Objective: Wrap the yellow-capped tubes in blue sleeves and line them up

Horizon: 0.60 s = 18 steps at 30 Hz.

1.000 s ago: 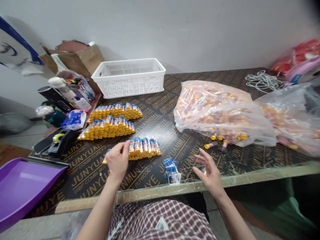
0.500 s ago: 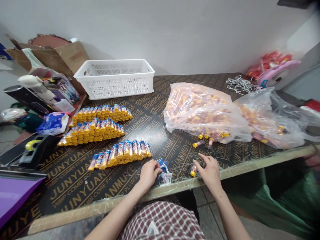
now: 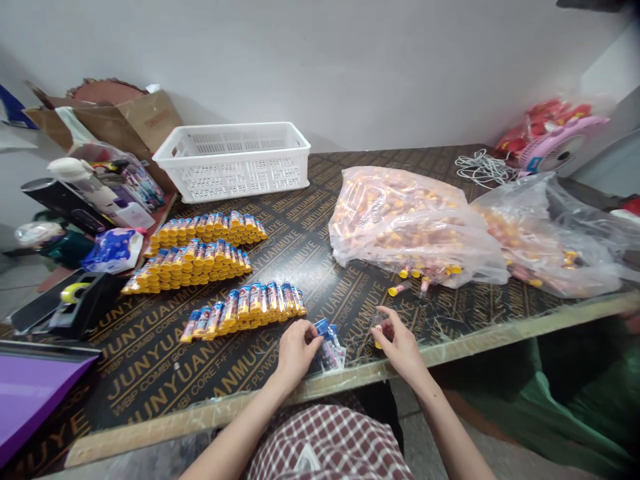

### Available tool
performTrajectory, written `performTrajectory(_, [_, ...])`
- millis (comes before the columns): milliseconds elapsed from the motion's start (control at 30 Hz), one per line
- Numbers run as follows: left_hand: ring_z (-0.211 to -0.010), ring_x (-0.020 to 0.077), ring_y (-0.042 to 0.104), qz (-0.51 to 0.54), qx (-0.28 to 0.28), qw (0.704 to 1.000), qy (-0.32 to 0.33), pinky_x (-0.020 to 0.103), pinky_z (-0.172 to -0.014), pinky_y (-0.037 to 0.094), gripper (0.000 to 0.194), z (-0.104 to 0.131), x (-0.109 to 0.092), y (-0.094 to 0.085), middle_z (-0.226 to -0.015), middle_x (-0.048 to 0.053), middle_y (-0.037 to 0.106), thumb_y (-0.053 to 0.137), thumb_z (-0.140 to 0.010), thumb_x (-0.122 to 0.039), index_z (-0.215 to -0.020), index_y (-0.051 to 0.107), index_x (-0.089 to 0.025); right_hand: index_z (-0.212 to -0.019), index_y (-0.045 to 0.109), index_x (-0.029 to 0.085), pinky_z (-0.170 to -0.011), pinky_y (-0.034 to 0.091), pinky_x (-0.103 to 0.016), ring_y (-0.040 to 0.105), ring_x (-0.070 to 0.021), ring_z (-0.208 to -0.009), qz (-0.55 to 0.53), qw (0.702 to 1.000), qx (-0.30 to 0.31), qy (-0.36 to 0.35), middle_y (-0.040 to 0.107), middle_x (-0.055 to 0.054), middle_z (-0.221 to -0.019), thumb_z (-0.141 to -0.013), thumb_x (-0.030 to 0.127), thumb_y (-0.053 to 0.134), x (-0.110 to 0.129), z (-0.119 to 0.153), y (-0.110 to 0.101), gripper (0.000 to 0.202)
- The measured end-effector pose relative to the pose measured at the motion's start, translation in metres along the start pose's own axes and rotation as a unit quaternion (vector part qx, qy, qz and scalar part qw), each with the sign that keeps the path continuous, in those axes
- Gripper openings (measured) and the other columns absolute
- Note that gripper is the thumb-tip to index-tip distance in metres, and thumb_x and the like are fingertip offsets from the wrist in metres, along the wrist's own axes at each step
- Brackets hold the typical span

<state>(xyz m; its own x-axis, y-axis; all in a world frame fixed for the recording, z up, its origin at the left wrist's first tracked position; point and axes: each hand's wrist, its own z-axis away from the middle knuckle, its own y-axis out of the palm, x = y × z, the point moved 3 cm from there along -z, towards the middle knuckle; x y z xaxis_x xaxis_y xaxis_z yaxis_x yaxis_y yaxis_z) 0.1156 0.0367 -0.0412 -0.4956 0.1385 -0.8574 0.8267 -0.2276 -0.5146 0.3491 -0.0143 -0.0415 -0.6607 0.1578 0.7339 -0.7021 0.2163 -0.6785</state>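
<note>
My left hand (image 3: 297, 348) is near the table's front edge, thumb and fingertips closed on the small blue-and-clear printed plastic sleeves (image 3: 331, 352). How many it pinches cannot be made out. To its right, my right hand (image 3: 401, 347) has its thumb and fingers around a small clear tube with a yellow end (image 3: 379, 333), partly hidden by the fingers. Another yellow-ended tube (image 3: 398, 289) lies beyond that hand. Left of my left hand lie stacked rows of blue-and-yellow wrapped tubes (image 3: 245, 305), their yellow ends facing me.
A large translucent bag (image 3: 400, 207) of yellow-ended tubes spills a few at its mouth; a second bag (image 3: 545, 253) lies right of it. Behind stand a white basket (image 3: 235, 170) and a pink fan (image 3: 557, 153). A tape dispenser (image 3: 83, 300) and purple folder (image 3: 40, 393) are at left.
My right hand has moved left and closed around the tube that lay by its fingertips, bringing it nearer the sleeves. My left hand stays at the sleeves. The view has shifted slightly.
</note>
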Motion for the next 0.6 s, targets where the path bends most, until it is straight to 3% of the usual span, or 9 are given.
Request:
performTrajectory(67, [-0.054, 0.0112, 0.050, 0.139, 0.006, 0.988, -0.064, 0.022, -0.055, 0.038, 0.015, -0.001, 0.002, 0.002, -0.057, -0.004, 0.052, 0.059, -0.073, -0.027, -0.065, 0.048, -0.019, -0.119, 0.047, 0.021, -0.066, 0.049, -0.030, 0.060, -0.0167, -0.070, -0.051, 0.999, 0.009, -0.013, 0.057, -0.002, -0.080, -0.086, 0.035, 0.041, 0.011, 0.002, 0.000, 0.037])
performTrajectory(167, [-0.045, 0.0091, 0.049, 0.332, 0.011, 0.929, -0.163, 0.021, -0.050, 0.041, 0.026, -0.002, 0.002, 0.005, -0.050, -0.008, 0.050, 0.068, -0.063, -0.029, -0.070, 0.045, -0.019, -0.126, 0.044, 0.024, -0.070, 0.050, -0.032, 0.060, -0.0171, -0.076, -0.063, 0.997, 0.009, -0.035, 0.057, -0.004, -0.088, -0.089, 0.034, 0.038, 0.030, 0.007, -0.001, 0.039])
performTrajectory(233, [-0.046, 0.0091, 0.052, 0.403, 0.014, 0.891, -0.211, 0.021, -0.051, 0.043, 0.038, -0.002, -0.001, 0.005, -0.053, -0.006, 0.057, 0.077, -0.052, -0.025, -0.077, 0.049, -0.018, -0.129, 0.040, 0.023, -0.072, 0.050, -0.033, 0.059, -0.0166, -0.076, -0.067, 0.997, 0.000, -0.047, 0.057, -0.003, -0.089, -0.087, 0.032, 0.044, 0.041, 0.012, -0.001, 0.043])
performTrajectory(333, [-0.053, 0.0093, 0.057, 0.455, 0.014, 0.853, -0.256, 0.020, -0.054, 0.046, 0.045, -0.002, -0.005, 0.003, -0.063, 0.001, 0.065, 0.083, -0.045, -0.025, -0.081, 0.059, -0.013, -0.115, 0.050, 0.021, -0.071, 0.050, -0.032, 0.059, -0.0166, -0.075, -0.100, 0.993, -0.041, -0.047, 0.059, -0.003, -0.090, -0.082, 0.030, 0.056, 0.052, 0.019, 0.002, 0.035])
performTrajectory(433, [-0.053, 0.0070, 0.056, 0.488, -0.011, 0.828, -0.276, 0.018, -0.054, 0.047, 0.036, -0.001, -0.005, 0.001, -0.063, 0.001, 0.064, 0.083, -0.047, -0.031, -0.070, 0.065, -0.011, -0.095, 0.060, 0.021, -0.080, 0.050, -0.034, 0.057, -0.0206, -0.095, -0.130, 0.984, -0.083, -0.086, 0.058, -0.007, -0.100, -0.081, 0.026, 0.057, 0.061, 0.025, 0.004, 0.015])
performTrajectory(500, [-0.053, 0.0066, 0.056, 0.501, -0.029, 0.817, -0.284, 0.018, -0.053, 0.048, 0.034, -0.001, -0.002, 0.001, -0.062, 0.000, 0.064, 0.084, -0.047, -0.032, -0.067, 0.066, -0.011, -0.097, 0.063, 0.023, -0.085, 0.049, -0.036, 0.055, -0.0216, -0.103, -0.135, 0.979, -0.092, -0.121, 0.056, -0.008, -0.106, -0.083, 0.022, 0.055, 0.067, 0.030, 0.005, 0.016])
performTrajectory(600, [-0.053, 0.0074, 0.058, 0.509, -0.055, 0.808, -0.292, 0.017, -0.052, 0.047, 0.034, -0.001, 0.001, 0.000, -0.061, 0.001, 0.065, 0.084, -0.047, -0.034, -0.065, 0.067, -0.010, -0.105, 0.064, 0.024, -0.084, 0.049, -0.035, 0.057, -0.0201, -0.097, -0.121, 0.975, -0.102, -0.158, 0.057, -0.007, -0.102, -0.083, 0.017, 0.054, 0.074, 0.035, 0.006, 0.025])
